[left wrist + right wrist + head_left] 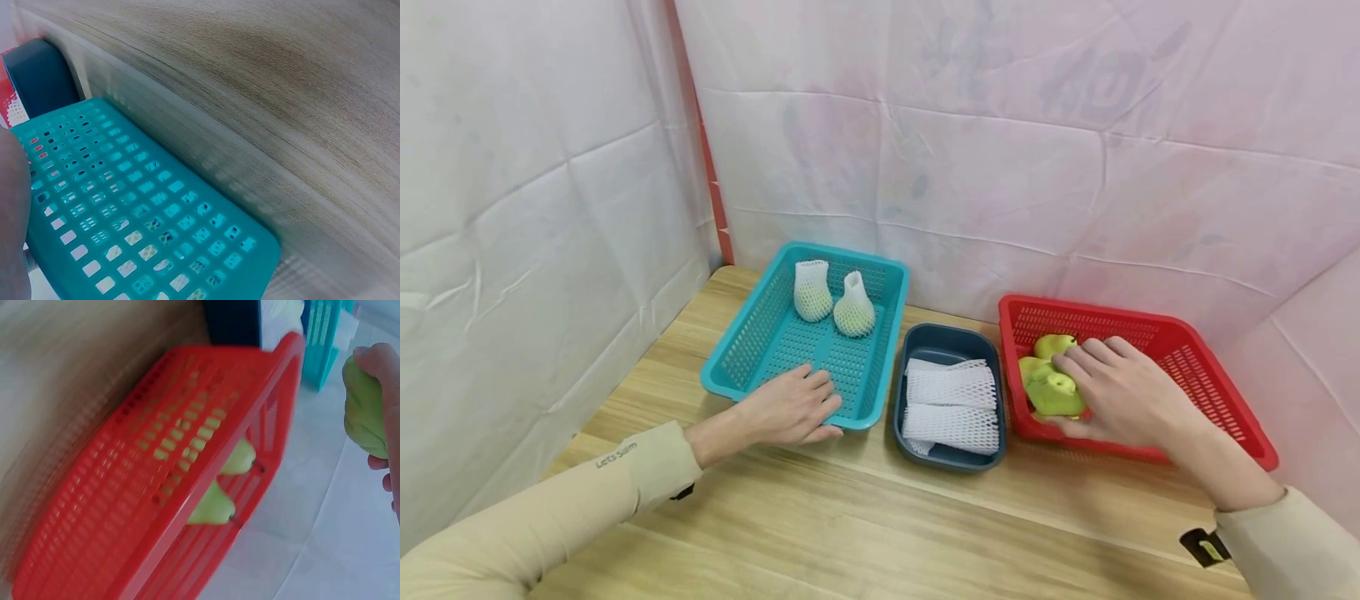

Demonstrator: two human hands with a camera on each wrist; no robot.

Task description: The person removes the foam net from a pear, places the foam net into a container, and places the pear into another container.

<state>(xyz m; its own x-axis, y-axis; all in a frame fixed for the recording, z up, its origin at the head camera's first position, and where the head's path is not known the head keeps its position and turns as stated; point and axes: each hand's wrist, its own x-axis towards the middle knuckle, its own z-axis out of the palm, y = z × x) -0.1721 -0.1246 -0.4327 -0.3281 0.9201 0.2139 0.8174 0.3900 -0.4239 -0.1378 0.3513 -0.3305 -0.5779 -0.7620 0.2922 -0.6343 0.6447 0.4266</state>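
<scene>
My right hand (1120, 392) grips a green pear (364, 409) between fingers and thumb, raised above the rim of the red basket (1210, 379) in the right wrist view. Two more pears (215, 505) lie inside that basket, seen past its rim. At the near rim of the teal basket (730, 379), my left hand (790, 407) rests with relaxed fingers over the edge and the thumb along the outside. Two pears in white foam net sleeves (854, 312) lie at the far end of the teal basket.
Between the two baskets stands a dark blue bin (951, 337) holding several white foam net sleeves (951, 429). All three containers are on a wooden table (820, 525). White cloth walls (880, 150) enclose the back and sides.
</scene>
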